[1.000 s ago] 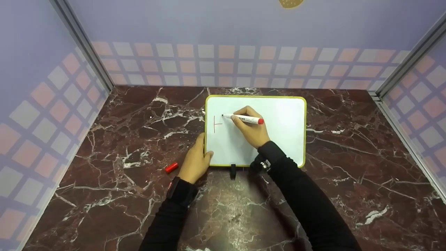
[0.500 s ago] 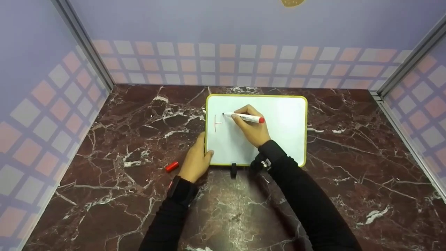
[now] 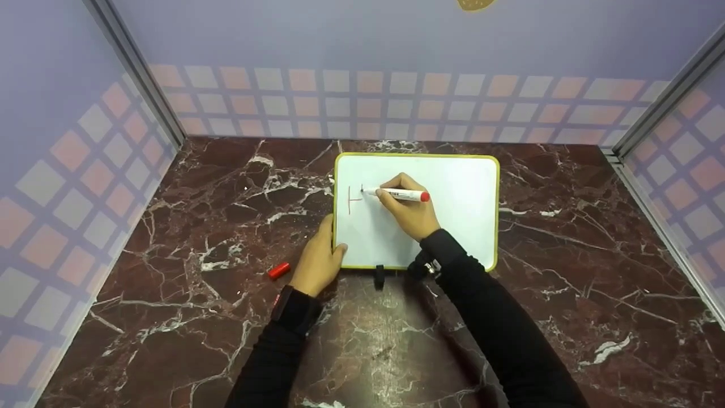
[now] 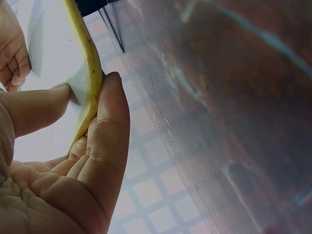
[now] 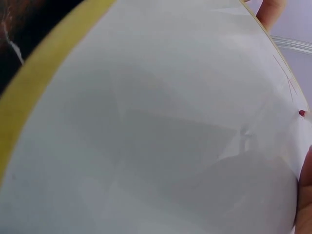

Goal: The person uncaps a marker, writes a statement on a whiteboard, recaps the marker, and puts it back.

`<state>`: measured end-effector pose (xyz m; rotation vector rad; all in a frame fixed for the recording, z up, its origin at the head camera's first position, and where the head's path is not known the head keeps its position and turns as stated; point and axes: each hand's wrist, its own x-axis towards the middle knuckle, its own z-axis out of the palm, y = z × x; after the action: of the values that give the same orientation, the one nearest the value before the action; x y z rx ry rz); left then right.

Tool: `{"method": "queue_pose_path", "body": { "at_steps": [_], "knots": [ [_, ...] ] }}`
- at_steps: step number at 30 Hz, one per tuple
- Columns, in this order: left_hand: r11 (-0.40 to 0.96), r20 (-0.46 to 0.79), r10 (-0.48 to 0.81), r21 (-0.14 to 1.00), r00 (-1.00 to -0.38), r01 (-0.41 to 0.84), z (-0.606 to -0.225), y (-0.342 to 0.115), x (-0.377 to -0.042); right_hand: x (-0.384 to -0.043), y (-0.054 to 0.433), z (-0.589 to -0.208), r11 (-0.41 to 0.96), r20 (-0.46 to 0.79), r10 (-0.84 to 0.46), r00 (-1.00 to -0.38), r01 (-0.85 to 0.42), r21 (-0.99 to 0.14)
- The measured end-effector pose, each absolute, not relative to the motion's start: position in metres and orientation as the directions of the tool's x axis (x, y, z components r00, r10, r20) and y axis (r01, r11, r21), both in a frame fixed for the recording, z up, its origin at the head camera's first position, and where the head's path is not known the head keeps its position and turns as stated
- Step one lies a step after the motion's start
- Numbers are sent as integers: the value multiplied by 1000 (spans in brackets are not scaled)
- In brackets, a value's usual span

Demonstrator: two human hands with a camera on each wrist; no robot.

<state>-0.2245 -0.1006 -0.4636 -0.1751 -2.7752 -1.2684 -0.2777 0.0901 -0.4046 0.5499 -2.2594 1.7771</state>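
Observation:
A whiteboard [image 3: 464,215] with a yellow rim is in the middle of the head view. My left hand [image 3: 318,263] grips its lower left edge; in the left wrist view the thumb [image 4: 41,108] lies over the white face and the fingers sit behind the yellow rim [image 4: 90,63]. Between thumb and fingers, my right hand [image 3: 415,218] pinches a white marker [image 3: 403,194] with a red end. Its tip [image 5: 302,113] meets the board's upper left. Thin red strokes [image 3: 349,200], one upright and one short crossbar, stand left of the tip, with a short upright mark at it.
A red marker cap [image 3: 278,271] lies on the dark marbled table [image 3: 170,340], left of my left hand. A black clip-like piece [image 3: 379,277] shows at the board's bottom edge. Purple checked walls [image 3: 396,45] enclose the back and both sides.
The marker tip has moved slightly down toward me, and a short upright red mark now shows above it. My left hand keeps its grip on the board.

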Motion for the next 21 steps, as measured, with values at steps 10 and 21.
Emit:
{"method": "queue_pose_path", "body": {
  "at_steps": [10,21],
  "knots": [
    [641,103,65,758,-993,121,-464,-100,-225,-273,92,-407,228,380,-163,-910,-410,-883],
    [639,92,65,761,-994,113,-463,-100,-224,-267,92,-415,253,407,-174,-897,-440,-862]
  ]
}}
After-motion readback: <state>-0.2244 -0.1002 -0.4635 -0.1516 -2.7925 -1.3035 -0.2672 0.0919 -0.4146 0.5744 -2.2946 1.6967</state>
